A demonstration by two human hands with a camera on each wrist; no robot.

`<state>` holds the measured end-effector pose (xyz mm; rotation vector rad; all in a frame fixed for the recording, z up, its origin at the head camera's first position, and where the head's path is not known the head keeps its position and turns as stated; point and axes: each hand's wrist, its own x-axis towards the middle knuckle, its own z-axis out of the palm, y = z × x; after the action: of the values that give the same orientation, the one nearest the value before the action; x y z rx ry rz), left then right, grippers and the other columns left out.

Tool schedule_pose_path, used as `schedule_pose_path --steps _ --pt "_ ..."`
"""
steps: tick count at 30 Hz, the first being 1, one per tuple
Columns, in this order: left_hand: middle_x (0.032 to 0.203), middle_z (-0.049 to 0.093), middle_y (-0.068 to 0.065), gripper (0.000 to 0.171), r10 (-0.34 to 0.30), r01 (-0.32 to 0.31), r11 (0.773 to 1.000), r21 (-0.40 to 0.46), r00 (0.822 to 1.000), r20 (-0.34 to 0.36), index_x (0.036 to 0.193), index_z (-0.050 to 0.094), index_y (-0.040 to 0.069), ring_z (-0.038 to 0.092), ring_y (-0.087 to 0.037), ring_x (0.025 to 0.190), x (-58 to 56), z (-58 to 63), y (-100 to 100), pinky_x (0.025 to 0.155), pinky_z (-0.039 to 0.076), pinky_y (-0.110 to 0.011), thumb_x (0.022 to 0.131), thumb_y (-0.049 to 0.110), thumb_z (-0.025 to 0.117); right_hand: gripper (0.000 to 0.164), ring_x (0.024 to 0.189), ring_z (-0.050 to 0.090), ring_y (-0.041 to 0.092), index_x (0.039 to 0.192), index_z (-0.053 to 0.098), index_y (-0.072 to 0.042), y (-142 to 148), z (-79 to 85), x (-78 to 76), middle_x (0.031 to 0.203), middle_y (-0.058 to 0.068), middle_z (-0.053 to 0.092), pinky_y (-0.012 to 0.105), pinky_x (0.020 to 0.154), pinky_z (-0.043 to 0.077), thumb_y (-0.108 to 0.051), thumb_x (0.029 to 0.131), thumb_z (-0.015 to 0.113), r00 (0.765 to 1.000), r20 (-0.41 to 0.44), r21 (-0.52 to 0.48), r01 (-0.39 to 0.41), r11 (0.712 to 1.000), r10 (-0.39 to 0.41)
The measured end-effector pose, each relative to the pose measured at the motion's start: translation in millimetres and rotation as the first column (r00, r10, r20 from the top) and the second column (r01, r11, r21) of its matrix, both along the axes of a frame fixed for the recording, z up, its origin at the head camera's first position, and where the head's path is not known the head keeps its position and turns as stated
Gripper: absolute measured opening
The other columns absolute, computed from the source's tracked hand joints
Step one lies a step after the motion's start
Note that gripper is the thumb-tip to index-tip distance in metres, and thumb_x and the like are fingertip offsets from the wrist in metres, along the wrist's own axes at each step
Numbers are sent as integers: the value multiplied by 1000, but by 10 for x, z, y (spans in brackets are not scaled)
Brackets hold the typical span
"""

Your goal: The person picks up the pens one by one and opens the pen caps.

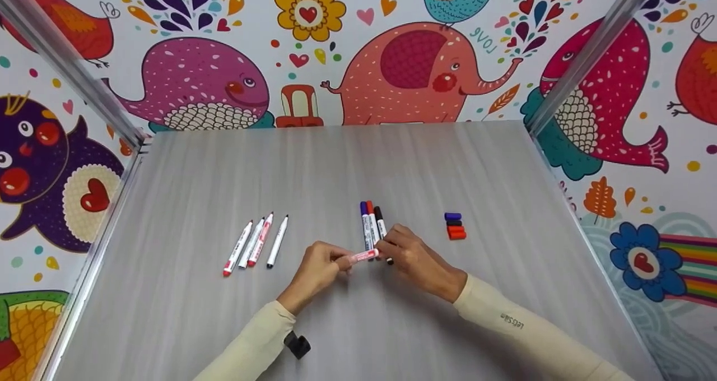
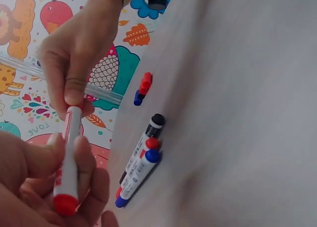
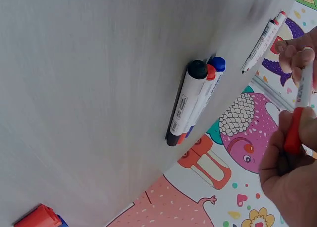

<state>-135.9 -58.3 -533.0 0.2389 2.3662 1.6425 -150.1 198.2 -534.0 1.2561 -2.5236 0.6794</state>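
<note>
A white marker with red print (image 1: 364,255) is held up between both hands over the table. My left hand (image 1: 319,266) grips its barrel, thumb on one side and fingers round the other; the red end plug points back in the left wrist view. At the opposite end my right hand (image 1: 417,258) pinches a red cap (image 3: 294,133), lined up with the barrel at the tip. Just behind and below the hands lie three capped markers side by side: blue (image 1: 364,218), red (image 1: 371,215) and black (image 1: 380,221). The right hand partly covers the black one in the head view.
Uncapped markers lie in a loose row at the left, among them a red-printed marker (image 1: 261,241) and a black-tipped one (image 1: 278,242). To the right are loose caps: blue (image 1: 453,216), black (image 1: 454,223) and red (image 1: 456,233). Patterned walls (image 1: 313,50) border the grey table (image 1: 336,168).
</note>
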Motion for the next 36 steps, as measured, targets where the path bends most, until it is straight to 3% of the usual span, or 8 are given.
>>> schedule_pose_path --steps 4,7,10,15,20,25,30,36 --pt "72 76 -10 18 -63 59 996 62 996 56 94 83 -9 61 -13 70 -41 54 -88 66 42 -24 101 5 74 29 102 60 20 120 79 -4 25 3 -34 108 7 69 26 86 60 5 93 85 997 -67 -13 -31 999 30" --pt "73 76 -8 25 -73 57 992 113 988 136 91 81 -13 57 -15 77 -26 89 -198 72 39 -28 102 6 71 36 103 59 21 122 78 -3 149 16 -102 108 6 67 26 85 56 17 91 78 994 -105 -69 -37 997 29" --pt "76 76 -4 27 -41 12 989 150 981 192 94 80 -15 60 -16 85 7 110 -333 82 43 -34 104 8 69 35 101 61 22 117 79 0 354 62 -206 105 7 68 29 84 55 21 90 75 991 -127 -154 11 988 -31" --pt "83 78 -9 23 31 -65 983 170 980 195 105 80 -12 66 -19 94 16 92 -497 93 48 -40 105 10 71 20 98 64 24 109 80 0 613 83 -316 104 8 71 23 84 53 9 91 82 983 -88 -264 135 955 -164" --pt "92 81 -12 20 121 -159 972 172 970 210 113 78 -8 69 -25 89 64 29 -564 79 49 -33 102 9 74 24 97 64 25 106 81 -2 782 -27 -359 104 7 74 18 84 49 9 86 86 981 -49 -293 166 942 -188" --pt "89 81 -9 12 279 -282 958 60 959 53 105 83 -2 71 -22 83 100 -54 -598 69 48 -26 97 6 80 31 97 65 26 104 81 -3 942 -133 -385 105 8 75 17 82 49 13 79 90 975 -49 -297 192 935 -216" --pt "85 79 -4 7 400 -413 906 -92 907 -135 97 87 5 66 -15 77 112 -125 -666 67 48 -26 91 8 85 34 100 67 29 105 82 -2 1072 -241 -374 106 9 76 12 90 48 16 78 90 969 10 -275 240 931 -247" --pt "86 79 -9 6 435 -500 852 -154 841 -321 93 87 1 68 -24 80 121 -198 -759 73 50 -38 88 2 85 29 105 66 32 105 83 2 1217 -362 -320 108 12 73 14 94 48 14 80 90 951 52 -225 309 924 -305"
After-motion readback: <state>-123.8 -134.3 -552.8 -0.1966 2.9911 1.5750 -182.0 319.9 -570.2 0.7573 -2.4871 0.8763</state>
